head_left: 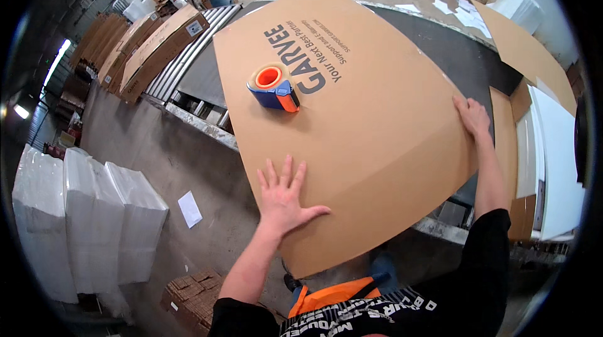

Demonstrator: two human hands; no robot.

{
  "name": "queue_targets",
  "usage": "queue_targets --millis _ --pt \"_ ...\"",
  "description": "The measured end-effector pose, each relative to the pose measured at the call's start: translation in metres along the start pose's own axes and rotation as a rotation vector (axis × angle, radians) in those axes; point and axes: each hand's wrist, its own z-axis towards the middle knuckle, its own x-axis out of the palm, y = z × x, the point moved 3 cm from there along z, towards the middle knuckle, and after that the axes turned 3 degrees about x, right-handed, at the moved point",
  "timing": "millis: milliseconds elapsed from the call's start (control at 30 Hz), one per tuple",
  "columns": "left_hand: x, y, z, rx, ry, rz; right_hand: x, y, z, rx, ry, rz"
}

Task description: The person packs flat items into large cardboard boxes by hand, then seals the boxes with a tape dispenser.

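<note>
"What's hidden?"
"Grey floor (188, 164), partly; black conveyor (468, 54), much of it, beneath the brown cardboard (377, 142)"
"Any grip?"
"Left hand (282, 202) spread flat on it; right hand (473, 117) at its edge, grip unclear; tape dispenser (275, 92) on top"

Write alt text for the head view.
A person's left hand lies spread on a large piece of brown cardboard, with the right hand at its right edge. A tape dispenser stands on the cardboard, which lies across a conveyor.
</note>
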Motion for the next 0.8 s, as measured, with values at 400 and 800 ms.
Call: queue_targets --millis 400,800 --pt "-0.025 0.21 -0.074 0.263 0.266 0.114 0.048 0.09 -0.376 0.336 -0.301 0.167" --pt "0.008 0.104 -0.043 0.674 -0.108 0.12 0.093 0.097 -0.361 -0.1 -1.089 0.579"
